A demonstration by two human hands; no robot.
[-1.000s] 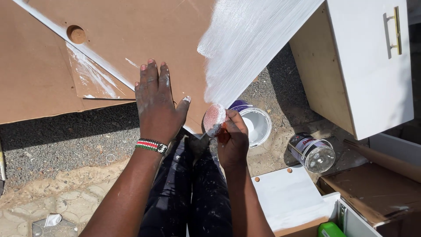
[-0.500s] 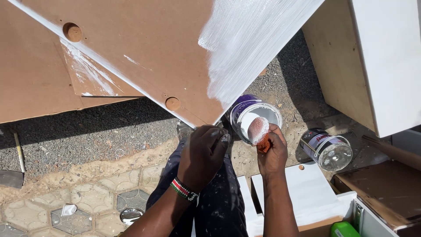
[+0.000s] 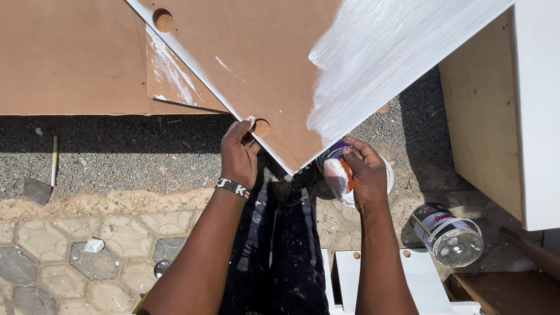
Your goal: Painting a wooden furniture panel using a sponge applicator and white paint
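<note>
- Clear glass jar (image 3: 450, 235), lying on its side on the sandy ground, mouth toward the viewer.
- White-fronted cabinet (image 3: 501, 111) with a bare wooden side, at the right edge.
- Scraper (image 3: 42, 181) with a long pale handle, on the gravel at left.
- Hexagonal paving (image 3: 70, 256), lower left, bordered by sand.
- Flat brown sheet (image 3: 70, 58) on the gravel, upper left.
- White panel (image 3: 420, 280) with round holes, lower right.

A single head-worn camera looked almost straight down from close above the brown board (image 3: 256, 64), whose near corner sat at mid-frame. The person's legs ran below that corner, gravel ground and paving to its left, a white cabinet (image 3: 536, 111) to its right.
</note>
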